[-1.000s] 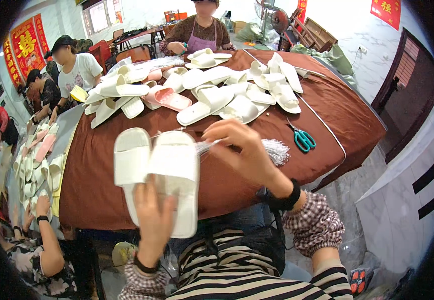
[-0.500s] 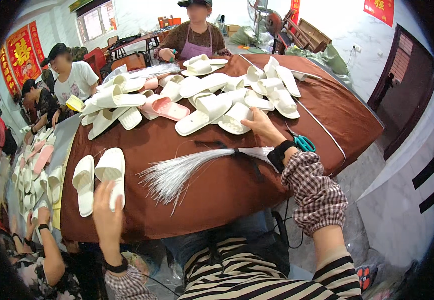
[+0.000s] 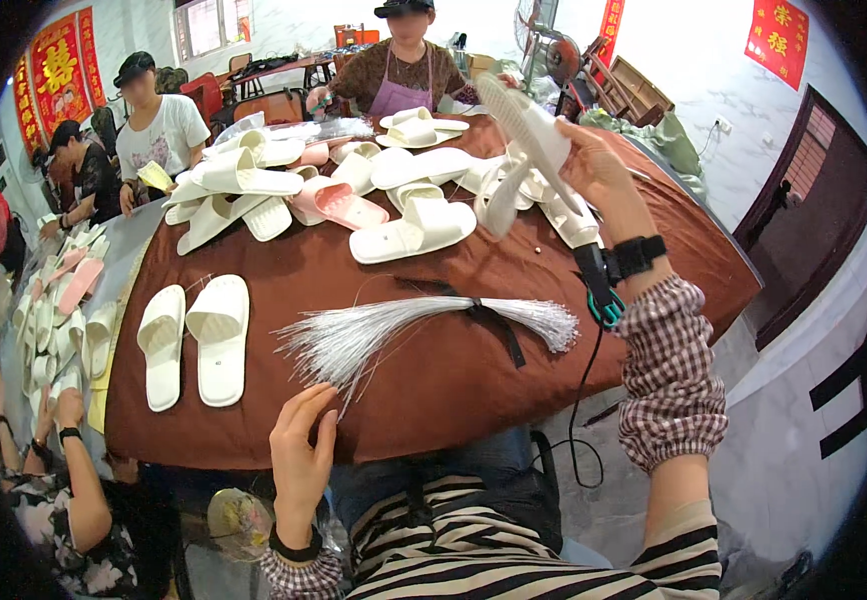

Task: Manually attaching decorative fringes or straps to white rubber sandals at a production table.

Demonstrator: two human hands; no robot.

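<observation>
Above the heap on the brown-covered table, my right hand is closed on a white slipper, held up with its ridged sole showing. A second white slipper, blurred, hangs below it; whether they are joined I cannot tell. My left hand is open, fingers curved, at the table's near edge by the frayed ends of a bundle of thin white ties with a black band round its middle. To the left, a pair of white slippers lies side by side. Teal-handled scissors are partly hidden beside my right wrist.
A heap of white slippers with a pink slipper covers the table's far side. A person in a purple apron stands opposite. Other people work at a grey table on the left, piled with slippers. A dark cable hangs at the right.
My right hand has lifted a slipper from the heap, up and to the right. My left hand has left the slipper pair and moved right, to the bundle's frayed ends.
</observation>
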